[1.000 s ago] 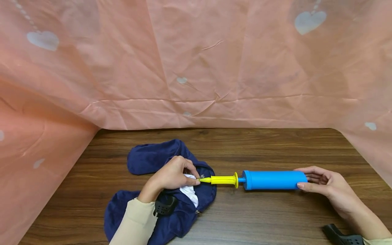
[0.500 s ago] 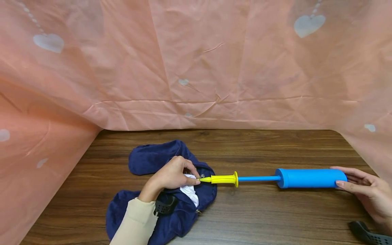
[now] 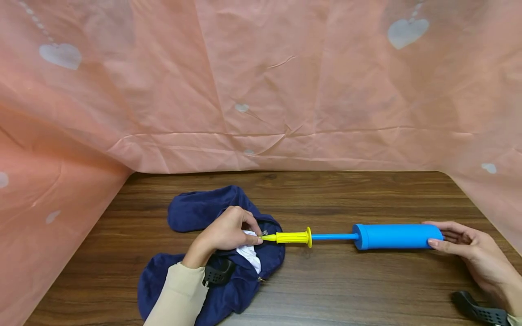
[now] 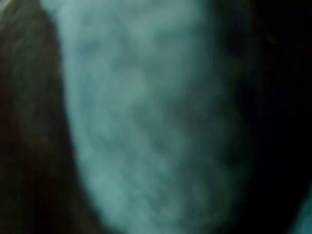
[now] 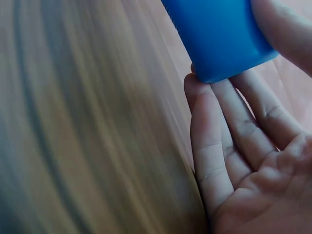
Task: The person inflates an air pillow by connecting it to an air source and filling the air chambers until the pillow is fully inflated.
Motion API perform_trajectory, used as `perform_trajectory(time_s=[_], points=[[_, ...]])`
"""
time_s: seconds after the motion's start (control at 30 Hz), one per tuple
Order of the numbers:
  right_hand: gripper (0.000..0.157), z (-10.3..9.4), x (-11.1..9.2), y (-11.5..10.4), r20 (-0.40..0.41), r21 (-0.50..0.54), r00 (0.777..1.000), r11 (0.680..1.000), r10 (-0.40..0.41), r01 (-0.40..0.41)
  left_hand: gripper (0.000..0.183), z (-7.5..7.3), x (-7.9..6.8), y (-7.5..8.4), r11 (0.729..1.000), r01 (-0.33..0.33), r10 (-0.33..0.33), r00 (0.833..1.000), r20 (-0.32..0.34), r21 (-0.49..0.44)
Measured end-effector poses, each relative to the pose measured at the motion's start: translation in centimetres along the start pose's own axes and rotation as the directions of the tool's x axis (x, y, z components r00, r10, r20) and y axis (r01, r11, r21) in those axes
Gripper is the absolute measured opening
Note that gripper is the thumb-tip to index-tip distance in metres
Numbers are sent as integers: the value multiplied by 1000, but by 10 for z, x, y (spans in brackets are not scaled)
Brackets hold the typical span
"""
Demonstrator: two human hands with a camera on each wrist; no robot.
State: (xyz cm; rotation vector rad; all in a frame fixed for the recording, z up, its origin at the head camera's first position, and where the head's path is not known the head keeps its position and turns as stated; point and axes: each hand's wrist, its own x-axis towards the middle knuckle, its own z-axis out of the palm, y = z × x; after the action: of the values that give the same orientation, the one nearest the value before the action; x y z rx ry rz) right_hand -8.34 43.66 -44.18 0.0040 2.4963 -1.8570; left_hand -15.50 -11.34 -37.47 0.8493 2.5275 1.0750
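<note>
1 pump [image 3: 363, 237] stretched from the left hand [image 3: 228, 231] to the right hand [image 3: 475, 246], over a wooden table [image 3: 346, 285], its blue rod [image 3: 334, 237] partly out of the blue barrel [image 3: 397, 237]. The left thumb and fingers pinched together at the tip of the yellow nozzle [image 3: 269, 237]. The right thumb and fingers gripped the barrel's end from 2 sides, with small gaps between some fingers. Beside the nozzle, white material [image 3: 250, 256] showed in the opening of a navy cloth piece [image 3: 244, 290]. Pale hearts marked the pink sheet [image 3: 261, 86] behind.
</note>
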Motion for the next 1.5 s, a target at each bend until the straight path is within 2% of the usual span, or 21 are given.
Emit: perform_trajectory(time_s=[0.23, 0.4, 0.67, 0.87, 1.0, 1.1, 1.3, 1.5], points=[[41, 25, 3, -14, 15, -78, 999, 997, 30, -29, 4, 1, 0, 2, 999, -32, 33, 999, -16, 24], [35, 44, 4, -23, 27, -142, 999, 989, 35, -31, 4, 1, 1, 3, 999, -25, 25, 1000, -17, 32], [32, 70, 5, -35, 72, -146, 997, 989, 32, -21, 5, 3, 0, 4, 999, -38, 39, 999, -22, 29], [35, 79, 5, -38, 102, -128, 995, 992, 16, -3, 4, 4, 0, 4, 998, -48, 49, 999, -23, 38], [37, 73, 6, -35, 98, -141, 995, 990, 3, 11, 4, 4, -1, 3, 999, -37, 38, 999, -24, 33], [37, 61, 6, -31, 93, -141, 996, 990, -3, 16, 4, 5, -1, 2, 999, -34, 34, 999, -24, 32], [43, 26, 6, -14, 59, 9, 998, 1000, -8, 8, 4, 4, -1, 2, 999, -11, 12, 1000, -27, 30], [54, -5, -1, 5, 18, 145, 999, 989, -44, 41, 4, 4, 0, 1, 999, -5, 6, 1000, -28, 35]])
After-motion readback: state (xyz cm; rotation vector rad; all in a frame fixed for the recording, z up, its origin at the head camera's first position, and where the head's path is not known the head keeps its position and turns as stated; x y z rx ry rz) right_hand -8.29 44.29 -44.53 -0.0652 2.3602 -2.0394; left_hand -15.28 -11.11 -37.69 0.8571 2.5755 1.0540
